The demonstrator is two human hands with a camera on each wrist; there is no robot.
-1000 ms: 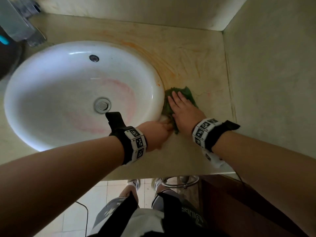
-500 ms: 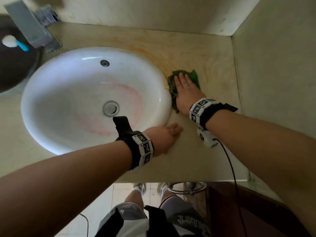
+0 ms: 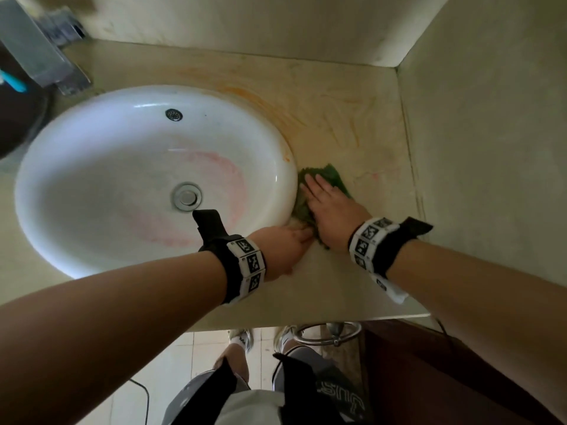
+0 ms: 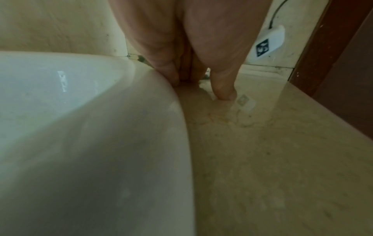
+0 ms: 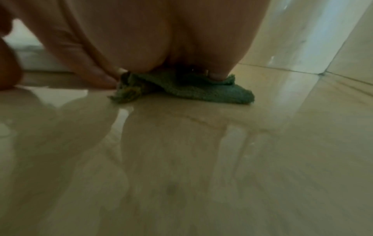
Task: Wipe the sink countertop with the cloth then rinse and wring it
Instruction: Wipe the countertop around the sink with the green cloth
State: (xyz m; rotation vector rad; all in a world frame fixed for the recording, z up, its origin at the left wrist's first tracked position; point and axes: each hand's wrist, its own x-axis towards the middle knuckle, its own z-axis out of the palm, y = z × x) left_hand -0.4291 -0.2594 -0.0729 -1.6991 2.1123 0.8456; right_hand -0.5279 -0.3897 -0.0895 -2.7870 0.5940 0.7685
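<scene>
Right hand (image 5: pixel 171 39) presses green cloth (image 5: pixel 191 87) onto countertop (image 5: pixel 222 159).

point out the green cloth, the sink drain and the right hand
green cloth (image 3: pixel 336 176): head view, far corner past the fingertips
sink drain (image 3: pixel 186 197): head view, middle of the metal stopper
right hand (image 3: pixel 334 210): head view, back of the hand

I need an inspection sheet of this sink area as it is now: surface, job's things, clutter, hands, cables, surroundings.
Surface: beige countertop, orange smears behind the basin.
Job's things: green cloth flat on the countertop beside the white sink; pink stains in the sink.
Clutter: toothbrush at far left.
Hands: right hand presses flat on the cloth; left hand rests on the countertop at the sink rim.
Cables: black cable from the wrist device.
Surroundings: faucet, walls, tiled floor.
</scene>
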